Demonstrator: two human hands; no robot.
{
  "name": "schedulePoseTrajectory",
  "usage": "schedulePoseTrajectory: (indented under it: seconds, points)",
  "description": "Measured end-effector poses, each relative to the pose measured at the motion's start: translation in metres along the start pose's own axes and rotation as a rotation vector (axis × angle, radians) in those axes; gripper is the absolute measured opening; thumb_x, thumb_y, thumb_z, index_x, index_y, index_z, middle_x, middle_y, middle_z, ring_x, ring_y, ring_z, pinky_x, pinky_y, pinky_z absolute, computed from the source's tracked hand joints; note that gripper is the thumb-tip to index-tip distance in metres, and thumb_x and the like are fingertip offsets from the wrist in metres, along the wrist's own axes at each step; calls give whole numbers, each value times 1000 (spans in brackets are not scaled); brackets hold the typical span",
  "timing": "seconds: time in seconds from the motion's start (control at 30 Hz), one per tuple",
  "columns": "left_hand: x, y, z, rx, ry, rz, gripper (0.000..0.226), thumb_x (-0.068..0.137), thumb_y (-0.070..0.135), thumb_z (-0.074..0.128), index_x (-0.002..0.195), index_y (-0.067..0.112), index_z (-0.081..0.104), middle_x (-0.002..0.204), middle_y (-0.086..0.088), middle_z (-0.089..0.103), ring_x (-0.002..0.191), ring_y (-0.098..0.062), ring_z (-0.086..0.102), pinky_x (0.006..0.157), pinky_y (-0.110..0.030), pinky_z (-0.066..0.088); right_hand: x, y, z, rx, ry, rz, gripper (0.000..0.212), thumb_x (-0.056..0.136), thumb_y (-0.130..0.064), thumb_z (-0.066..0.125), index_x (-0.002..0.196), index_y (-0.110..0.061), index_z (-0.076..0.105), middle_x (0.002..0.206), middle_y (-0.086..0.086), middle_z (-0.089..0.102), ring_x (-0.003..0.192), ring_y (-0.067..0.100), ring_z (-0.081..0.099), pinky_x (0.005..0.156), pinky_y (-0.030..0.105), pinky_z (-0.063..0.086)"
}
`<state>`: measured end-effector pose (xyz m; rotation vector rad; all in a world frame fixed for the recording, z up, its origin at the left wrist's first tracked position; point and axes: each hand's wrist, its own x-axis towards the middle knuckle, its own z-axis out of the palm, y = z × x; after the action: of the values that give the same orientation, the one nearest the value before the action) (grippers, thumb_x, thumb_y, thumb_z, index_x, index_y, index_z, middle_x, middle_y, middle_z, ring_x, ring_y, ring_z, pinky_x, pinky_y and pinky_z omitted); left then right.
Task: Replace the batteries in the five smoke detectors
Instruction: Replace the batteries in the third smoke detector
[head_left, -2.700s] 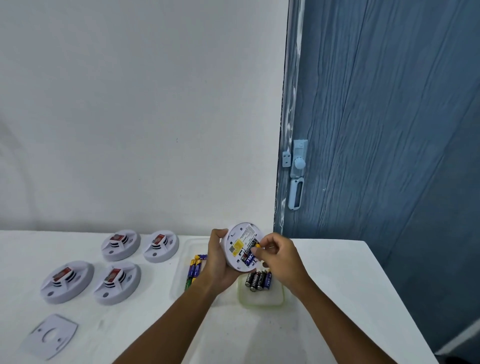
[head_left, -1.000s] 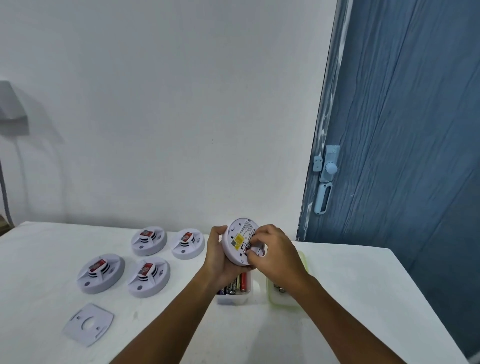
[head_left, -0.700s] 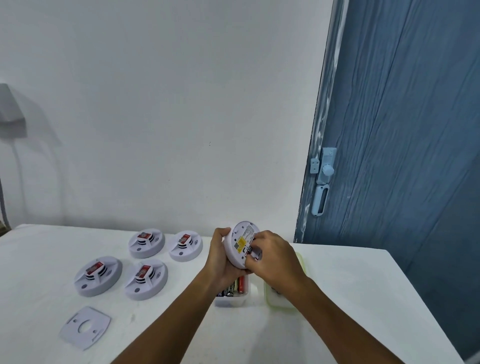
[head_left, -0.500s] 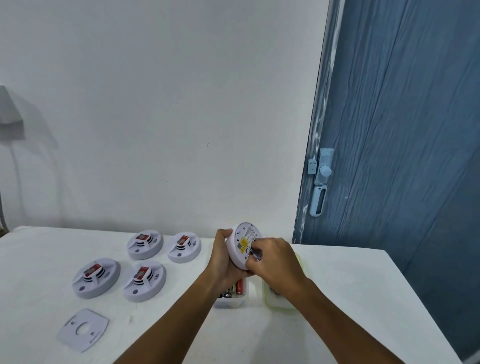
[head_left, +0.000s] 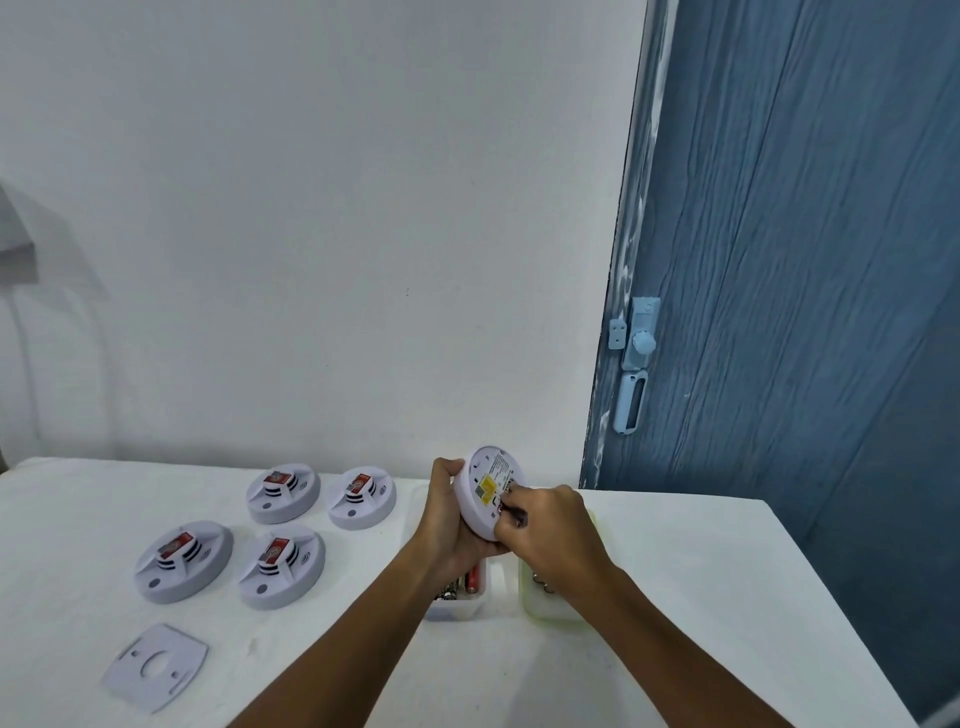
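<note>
My left hand (head_left: 447, 525) grips a round white smoke detector (head_left: 485, 486) by its rim, held upright above the table with its labelled back turned to me. My right hand (head_left: 556, 530) has curled fingers at the battery slot on that back and pinches a small dark battery (head_left: 514, 515), mostly hidden by the fingers. Several other white detectors with red tags lie face up on the left: two at the back (head_left: 283, 492) (head_left: 362, 497) and two nearer (head_left: 183, 561) (head_left: 281, 565).
A white tray (head_left: 457, 605) with loose batteries (head_left: 470, 579) sits under my hands, with a pale green container (head_left: 545, 608) beside it. A detached mounting plate (head_left: 155, 666) lies front left. The white table (head_left: 675, 597) meets the wall; a blue door (head_left: 805, 260) stands to the right.
My right fingers have slid lower over the detector's back and stay curled at the battery slot. My left hand has turned the detector a little more edge-on.
</note>
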<state>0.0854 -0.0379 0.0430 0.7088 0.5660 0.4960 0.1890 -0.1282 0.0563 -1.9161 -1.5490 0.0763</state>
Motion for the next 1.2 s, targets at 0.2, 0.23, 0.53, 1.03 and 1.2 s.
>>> schedulePoseTrajectory:
  seconds: [0.2, 0.23, 0.53, 1.03, 1.2]
  points:
    - [4, -2, 0, 30, 37, -10, 53, 83, 48, 35, 103, 8, 65, 99, -16, 62, 87, -27, 59, 78, -41, 48, -2, 4, 3, 31, 14, 5, 34, 74, -29, 42, 75, -5, 67, 66, 12, 64, 61, 25, 57, 55, 34, 48]
    - [5, -1, 0, 26, 43, -12, 52, 80, 48, 38, 101, 9, 65, 100, -16, 60, 87, -27, 57, 79, -40, 46, -1, 6, 3, 62, 23, 12, 34, 74, -27, 43, 75, -4, 67, 64, 11, 63, 59, 23, 57, 53, 32, 47]
    - [16, 2, 7, -79, 44, -7, 49, 81, 48, 37, 95, 9, 64, 85, -12, 64, 80, -26, 59, 71, -36, 47, 2, 17, 0, 130, -6, -123, 37, 85, -8, 55, 118, -12, 68, 118, 2, 62, 105, 17, 59, 89, 25, 49]
    - [13, 19, -22, -105, 86, 10, 54, 85, 48, 40, 116, 10, 61, 112, -19, 60, 103, -40, 51, 72, -40, 47, 27, 83, 14, 474, 80, 419, 11, 86, -16, 69, 81, -21, 61, 74, 5, 66, 64, 18, 61, 61, 27, 46]
    - [1, 24, -28, -139, 84, 23, 52, 83, 46, 43, 114, 9, 63, 111, -19, 61, 101, -39, 53, 83, -46, 44, 36, 86, 44, 315, -78, 502, 11, 85, -24, 69, 79, -18, 62, 74, 2, 67, 62, 17, 61, 57, 25, 46]
